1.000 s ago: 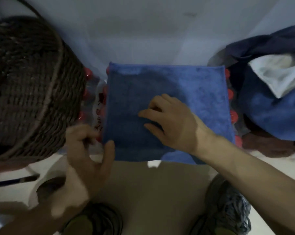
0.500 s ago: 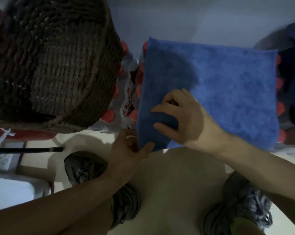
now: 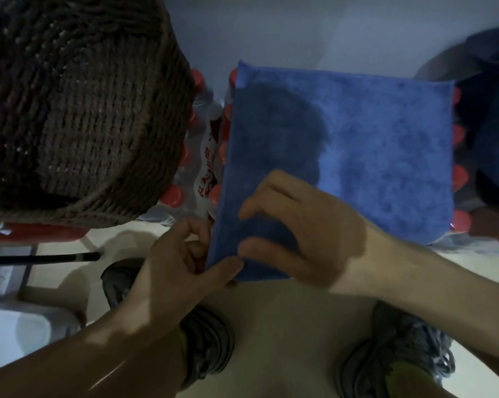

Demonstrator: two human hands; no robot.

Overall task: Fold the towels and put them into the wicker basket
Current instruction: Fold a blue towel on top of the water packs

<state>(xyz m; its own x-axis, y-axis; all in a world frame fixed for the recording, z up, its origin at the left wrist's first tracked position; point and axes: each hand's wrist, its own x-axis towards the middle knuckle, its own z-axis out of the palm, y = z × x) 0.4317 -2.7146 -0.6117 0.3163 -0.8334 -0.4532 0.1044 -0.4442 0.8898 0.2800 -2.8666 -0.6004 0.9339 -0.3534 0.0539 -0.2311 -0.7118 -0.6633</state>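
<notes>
Blue towel (image 3: 371,156) | folded square, flat | left hand (image 3: 179,262) seemingly pinching corner

A single head-worn wide-angle view looks steeply down from close above. The folded blue terry towel (image 3: 357,156) fills centre to two o'clock, the brown woven wicker basket (image 3: 79,110) sits at ten o'clock, and grey shoes (image 3: 208,349) lie at six.

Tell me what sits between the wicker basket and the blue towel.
In the head view, red-capped plastic bottles in printed shrink wrap fill the gap between the wicker basket and the blue towel; the towel lies on more of them.
</notes>
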